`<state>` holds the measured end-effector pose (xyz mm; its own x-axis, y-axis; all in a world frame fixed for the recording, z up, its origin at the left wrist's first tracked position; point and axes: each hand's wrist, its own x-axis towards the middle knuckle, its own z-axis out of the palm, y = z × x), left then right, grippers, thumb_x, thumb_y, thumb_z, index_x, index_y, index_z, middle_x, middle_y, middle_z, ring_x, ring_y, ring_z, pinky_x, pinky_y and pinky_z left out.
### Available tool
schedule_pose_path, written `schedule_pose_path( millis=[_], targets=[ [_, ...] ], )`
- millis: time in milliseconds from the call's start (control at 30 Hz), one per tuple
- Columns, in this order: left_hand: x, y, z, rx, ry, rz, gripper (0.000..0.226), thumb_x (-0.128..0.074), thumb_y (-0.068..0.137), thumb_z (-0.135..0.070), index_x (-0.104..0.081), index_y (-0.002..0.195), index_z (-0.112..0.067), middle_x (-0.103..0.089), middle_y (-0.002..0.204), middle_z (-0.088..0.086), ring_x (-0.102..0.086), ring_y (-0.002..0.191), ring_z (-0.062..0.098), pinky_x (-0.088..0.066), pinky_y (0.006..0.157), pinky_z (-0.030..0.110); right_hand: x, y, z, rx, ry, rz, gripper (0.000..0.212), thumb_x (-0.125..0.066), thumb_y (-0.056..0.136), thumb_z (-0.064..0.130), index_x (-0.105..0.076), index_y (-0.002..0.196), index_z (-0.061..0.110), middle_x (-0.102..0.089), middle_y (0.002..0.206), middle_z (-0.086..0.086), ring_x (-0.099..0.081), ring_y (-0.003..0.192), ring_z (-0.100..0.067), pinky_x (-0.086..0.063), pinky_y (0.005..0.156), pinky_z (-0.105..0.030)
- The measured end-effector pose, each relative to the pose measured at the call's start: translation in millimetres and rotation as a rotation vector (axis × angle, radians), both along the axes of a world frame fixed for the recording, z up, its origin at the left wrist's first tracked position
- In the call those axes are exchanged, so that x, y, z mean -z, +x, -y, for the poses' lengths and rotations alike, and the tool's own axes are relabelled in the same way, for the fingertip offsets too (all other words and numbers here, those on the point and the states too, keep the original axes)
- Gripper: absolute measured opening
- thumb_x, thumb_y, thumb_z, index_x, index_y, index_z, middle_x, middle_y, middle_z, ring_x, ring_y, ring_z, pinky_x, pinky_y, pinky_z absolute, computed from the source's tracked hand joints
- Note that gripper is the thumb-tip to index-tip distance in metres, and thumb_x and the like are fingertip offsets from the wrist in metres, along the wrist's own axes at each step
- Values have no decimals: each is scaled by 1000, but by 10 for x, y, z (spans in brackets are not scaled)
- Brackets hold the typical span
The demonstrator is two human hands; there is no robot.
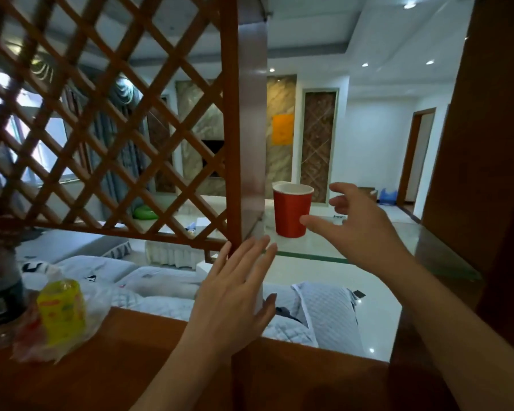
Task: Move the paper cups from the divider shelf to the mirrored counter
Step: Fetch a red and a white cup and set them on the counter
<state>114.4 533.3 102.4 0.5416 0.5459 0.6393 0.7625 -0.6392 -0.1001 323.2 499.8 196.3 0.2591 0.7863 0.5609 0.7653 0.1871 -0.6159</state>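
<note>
A red paper cup (pixel 291 212) with a white inside stands upright on the glass shelf (pixel 368 253) of the wooden divider. My right hand (pixel 356 221) is spread beside the cup on its right, thumb tip close to the cup wall, fingers apart and holding nothing. Lower down, my left hand (pixel 235 292) hangs flat with straight fingers in front of the divider's wooden post (pixel 250 143), empty.
A diagonal wooden lattice (pixel 101 114) fills the upper left. On the wooden ledge (pixel 131 366) at lower left stand a dark bottle (pixel 0 292) and a yellow container in a plastic bag (pixel 63 312). A brown panel (pixel 487 143) walls off the right.
</note>
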Motion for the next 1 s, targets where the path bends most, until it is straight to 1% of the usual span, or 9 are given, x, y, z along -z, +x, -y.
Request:
schedule_pose_path(
  millis=[133,233,300,433,633,767,833,900,1000],
  targets=[
    [41,-7,-69,36,38,18,68,-40,89,-49,-34,149,-20,-34,156,0,-28,144,18,-27,115,52,42,-46,-345,-16,-117,-78,108,-76,59,69,-30,146,27,-52,142,-4,-54,119,-20,-44,87,-35],
    [62,-6,-86,49,68,29,66,-45,88,-46,-37,148,-19,-37,154,0,-32,143,19,-30,113,53,54,-87,-468,-24,-133,-132,113,-78,55,69,-29,147,24,-52,142,-3,-55,117,-20,-43,84,-33],
    [70,-7,-94,57,74,36,66,-45,88,-45,-37,148,-19,-38,154,0,-32,143,19,-30,113,53,60,-128,-518,-40,-121,-175,110,-79,54,67,-34,144,22,-57,134,-1,-55,105,-14,-43,80,-28],
    [93,-8,-129,58,56,34,66,-46,87,-45,-37,148,-22,-36,154,-3,-31,143,16,-27,114,51,75,-234,-598,-36,-43,-243,92,-84,53,60,-48,128,24,-56,99,13,-55,87,-6,-39,64,-17],
    [82,-17,-142,47,32,-6,72,-55,83,-44,-36,149,-22,-37,154,-3,-33,142,17,-33,111,52,58,-289,-641,-63,-1,-275,77,-84,58,52,-56,123,21,-63,109,7,-59,93,-10,-47,70,-22],
    [49,-12,-97,29,39,-24,73,-60,79,-44,-42,146,-22,-44,150,-3,-40,139,18,-38,108,51,2,-283,-540,-111,41,-259,69,-84,60,51,-43,113,37,-51,95,22,-52,80,-1,-40,61,-15],
    [2,-12,-79,31,66,2,69,-63,74,-44,-52,139,-23,-53,143,-4,-48,132,16,-41,106,50,-78,-255,-449,-125,71,-248,68,-83,61,52,-40,112,39,-47,93,28,-52,80,1,-39,59,-13],
    [-72,-8,-70,46,82,14,63,-69,67,-46,-64,127,-26,-62,132,-7,-58,122,13,-45,101,47,-200,-194,-365,-147,98,-268,67,-82,63,51,-40,113,39,-49,96,24,-54,85,-3,-42,61,-16],
    [-210,-15,-107,82,142,-18,44,-65,67,-50,-73,108,-35,-71,114,-13,-66,106,8,-51,89,40,-435,-96,-226,-187,140,-273,67,-82,63,49,-41,115,38,-49,97,25,-53,87,-2,-42,62,-16]
  ],
)
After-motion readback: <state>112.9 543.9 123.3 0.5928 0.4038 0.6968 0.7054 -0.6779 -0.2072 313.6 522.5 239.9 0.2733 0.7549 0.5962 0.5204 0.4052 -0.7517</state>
